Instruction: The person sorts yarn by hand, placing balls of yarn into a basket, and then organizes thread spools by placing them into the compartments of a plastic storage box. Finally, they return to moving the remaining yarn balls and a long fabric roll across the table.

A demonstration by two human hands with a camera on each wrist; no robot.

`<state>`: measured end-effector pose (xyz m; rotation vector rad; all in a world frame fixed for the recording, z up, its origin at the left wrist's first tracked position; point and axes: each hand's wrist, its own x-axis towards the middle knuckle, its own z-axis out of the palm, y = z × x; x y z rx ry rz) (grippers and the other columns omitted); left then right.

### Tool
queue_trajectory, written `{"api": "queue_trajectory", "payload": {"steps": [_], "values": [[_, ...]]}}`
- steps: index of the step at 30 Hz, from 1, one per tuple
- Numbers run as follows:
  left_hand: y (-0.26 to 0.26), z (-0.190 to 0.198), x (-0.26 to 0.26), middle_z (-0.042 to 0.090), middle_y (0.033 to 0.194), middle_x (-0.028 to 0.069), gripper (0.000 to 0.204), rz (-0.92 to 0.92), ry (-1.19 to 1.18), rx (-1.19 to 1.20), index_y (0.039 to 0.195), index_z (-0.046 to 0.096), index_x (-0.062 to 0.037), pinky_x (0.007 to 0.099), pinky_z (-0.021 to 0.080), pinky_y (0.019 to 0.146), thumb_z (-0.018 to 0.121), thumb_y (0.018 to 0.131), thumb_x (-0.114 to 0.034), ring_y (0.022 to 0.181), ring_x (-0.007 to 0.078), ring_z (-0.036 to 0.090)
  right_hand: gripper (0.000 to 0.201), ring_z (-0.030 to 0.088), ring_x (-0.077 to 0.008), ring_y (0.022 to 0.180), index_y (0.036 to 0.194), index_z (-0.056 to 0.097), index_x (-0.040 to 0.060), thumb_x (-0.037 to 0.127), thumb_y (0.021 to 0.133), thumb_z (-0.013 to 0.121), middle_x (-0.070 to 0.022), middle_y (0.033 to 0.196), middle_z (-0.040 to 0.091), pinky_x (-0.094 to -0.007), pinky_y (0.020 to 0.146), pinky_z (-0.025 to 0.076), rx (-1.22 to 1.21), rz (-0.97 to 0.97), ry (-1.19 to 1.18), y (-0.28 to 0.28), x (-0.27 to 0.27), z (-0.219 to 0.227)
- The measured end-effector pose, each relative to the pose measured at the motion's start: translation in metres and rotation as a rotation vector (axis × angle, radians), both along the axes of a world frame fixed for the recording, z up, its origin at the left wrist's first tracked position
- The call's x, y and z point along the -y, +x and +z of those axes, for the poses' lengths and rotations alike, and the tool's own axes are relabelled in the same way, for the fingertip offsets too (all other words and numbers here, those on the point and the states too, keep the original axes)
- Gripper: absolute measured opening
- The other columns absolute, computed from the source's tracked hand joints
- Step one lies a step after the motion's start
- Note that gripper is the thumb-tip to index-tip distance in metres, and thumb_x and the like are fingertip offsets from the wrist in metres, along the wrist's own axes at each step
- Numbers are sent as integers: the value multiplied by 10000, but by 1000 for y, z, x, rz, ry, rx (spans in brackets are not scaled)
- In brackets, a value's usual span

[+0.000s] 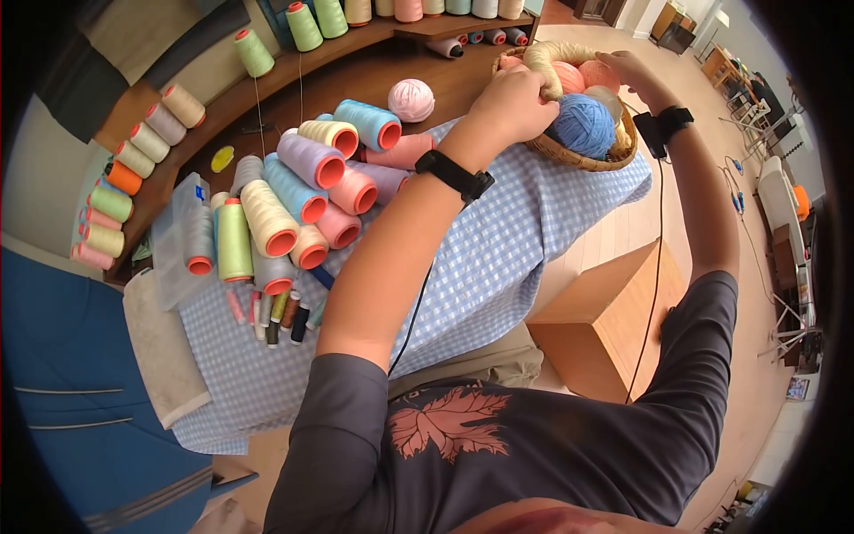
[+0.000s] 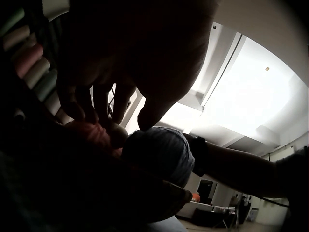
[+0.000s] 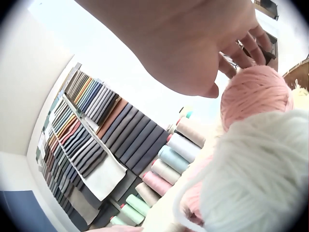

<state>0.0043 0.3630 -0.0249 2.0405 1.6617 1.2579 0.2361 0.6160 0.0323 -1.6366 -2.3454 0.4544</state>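
At the far end of the table, a wicker basket (image 1: 583, 161) holds several balls of yarn. A thick cream skein of yarn (image 1: 569, 55) arches over its back. My left hand (image 1: 511, 105) grips the skein's near end, fingers bent down over it; its thumb is close to the blue yarn ball (image 1: 584, 125). In the left wrist view, deep shadow hides most of that grip. Across the basket, my right hand (image 1: 630, 76) reaches in from the far side. Its fingers touch the top of a pink yarn ball (image 3: 256, 94), thumb apart, beside a white yarn ball (image 3: 260, 174).
Cone thread spools (image 1: 267, 218) are piled on the checked cloth (image 1: 445, 294), with small bobbins in front. A pale pink yarn ball (image 1: 411, 101) sits behind them on the wooden table. More cones line the curved shelf (image 1: 391, 28). A wooden box (image 1: 605, 320) stands on the floor.
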Motion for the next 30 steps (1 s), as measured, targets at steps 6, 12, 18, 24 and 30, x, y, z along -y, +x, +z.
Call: {"api": "queue_trajectory", "payload": {"steps": [6, 12, 18, 24, 30], "values": [[2, 1, 3, 767, 1124, 191, 301, 56, 85, 51, 1086, 826, -62, 482, 576, 967, 760, 922, -306, 1101, 380, 713, 707, 717, -266, 1138, 1427, 701, -21, 588, 1135, 489, -151, 1312, 773, -398, 1030, 541, -100, 227, 72, 11, -51, -23], [-39, 19, 17, 754, 1246, 210, 287, 668, 132, -289, 1135, 837, -94, 535, 503, 1058, 743, 916, -254, 1197, 407, 671, 760, 686, -272, 1233, 1469, 666, -34, 621, 1145, 459, -162, 1393, 742, -380, 1108, 498, -35, 318, -114, 4, -15, -14], [-79, -5, 17, 724, 1352, 206, 337, 763, -341, -425, 1233, 822, -100, 523, 474, 1099, 705, 945, -228, 1287, 420, 630, 691, 678, -277, 1266, 1392, 670, -46, 581, 1134, 540, -214, 1360, 728, -375, 1120, 492, -83, 275, 205, -10, -1, -2], [-68, -11, 17, 607, 1581, 194, 410, 679, -528, -387, 1351, 788, -126, 489, 514, 1142, 725, 955, -214, 1457, 416, 571, 587, 658, -375, 1328, 1417, 664, -4, 502, 1131, 589, -234, 1422, 694, -427, 1132, 496, -237, 486, 491, -32, 77, 12], [-63, 3, 25, 777, 1242, 203, 345, 623, -377, -396, 1149, 846, -59, 467, 556, 973, 681, 975, -308, 1156, 380, 731, 532, 668, -329, 1275, 1482, 629, 99, 181, 989, 810, -140, 1385, 690, -403, 1086, 536, -272, 828, 657, -48, 178, 34]]}}
